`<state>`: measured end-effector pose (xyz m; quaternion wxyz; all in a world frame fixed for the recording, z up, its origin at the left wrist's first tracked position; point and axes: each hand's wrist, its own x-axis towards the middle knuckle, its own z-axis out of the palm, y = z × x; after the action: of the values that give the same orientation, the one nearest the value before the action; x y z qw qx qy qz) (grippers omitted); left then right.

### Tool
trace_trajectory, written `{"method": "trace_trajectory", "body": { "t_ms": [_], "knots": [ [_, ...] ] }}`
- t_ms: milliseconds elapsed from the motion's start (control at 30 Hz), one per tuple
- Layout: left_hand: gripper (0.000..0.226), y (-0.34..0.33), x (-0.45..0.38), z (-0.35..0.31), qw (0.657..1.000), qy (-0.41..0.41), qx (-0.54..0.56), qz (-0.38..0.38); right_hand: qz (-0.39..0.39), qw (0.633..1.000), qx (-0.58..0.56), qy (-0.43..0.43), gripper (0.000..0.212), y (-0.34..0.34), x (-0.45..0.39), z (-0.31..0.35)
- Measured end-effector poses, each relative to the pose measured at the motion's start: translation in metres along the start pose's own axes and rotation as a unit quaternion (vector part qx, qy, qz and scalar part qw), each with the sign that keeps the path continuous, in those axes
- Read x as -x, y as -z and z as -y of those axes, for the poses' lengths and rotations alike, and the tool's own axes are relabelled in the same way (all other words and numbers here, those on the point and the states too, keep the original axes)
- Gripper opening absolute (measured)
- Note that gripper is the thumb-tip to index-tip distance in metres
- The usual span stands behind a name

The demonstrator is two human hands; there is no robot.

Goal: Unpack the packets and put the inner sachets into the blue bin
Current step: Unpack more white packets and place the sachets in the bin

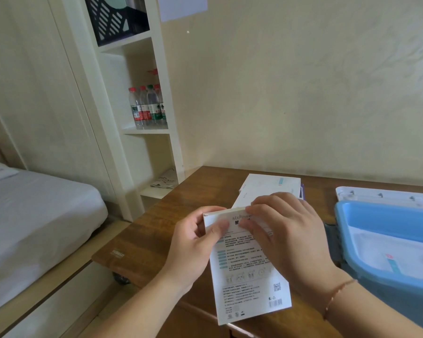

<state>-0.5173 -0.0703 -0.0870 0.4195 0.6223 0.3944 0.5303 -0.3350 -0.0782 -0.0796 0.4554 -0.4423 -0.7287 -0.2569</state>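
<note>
I hold a flat white packet (248,276) upright over the wooden table (152,235), its printed back facing me. My left hand (193,242) grips its upper left corner, thumb on the front. My right hand (286,235) pinches the top edge from the right. The blue bin (366,215) stands at the right, with white sachets (405,259) lying inside it. Behind my hands lies a stack of more white packets (269,186).
A white lid or tray (381,195) lies behind the bin. A white shelf unit (142,132) with water bottles (148,106) stands at the left of the table against the wall. A bed (34,215) is at the far left.
</note>
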Motion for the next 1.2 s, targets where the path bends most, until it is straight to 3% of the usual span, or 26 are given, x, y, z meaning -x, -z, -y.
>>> {"method": "trace_trajectory", "body": {
  "t_ms": [300,633,833,1033,1200],
  "knots": [
    [0.034,0.002,-0.002,0.000,1.000,0.001,-0.005,0.006,-0.017,0.987,0.098,0.125,0.015,0.001,0.003,-0.004],
    [0.030,0.002,-0.005,-0.001,0.999,-0.013,-0.031,0.008,0.004,0.978,0.128,0.163,0.018,-0.002,0.002,-0.008],
    [0.030,0.001,-0.004,0.000,0.999,-0.020,-0.045,0.005,0.002,0.985,0.106,0.138,0.015,-0.005,0.000,-0.008],
    [0.033,0.002,-0.005,0.001,1.000,-0.010,-0.028,-0.003,0.021,1.000,0.005,-0.005,0.016,0.004,-0.001,0.006],
    [0.031,0.002,-0.004,0.002,0.999,-0.019,-0.046,-0.007,0.004,0.999,0.029,0.031,0.011,-0.001,0.001,0.003]
  ]
}}
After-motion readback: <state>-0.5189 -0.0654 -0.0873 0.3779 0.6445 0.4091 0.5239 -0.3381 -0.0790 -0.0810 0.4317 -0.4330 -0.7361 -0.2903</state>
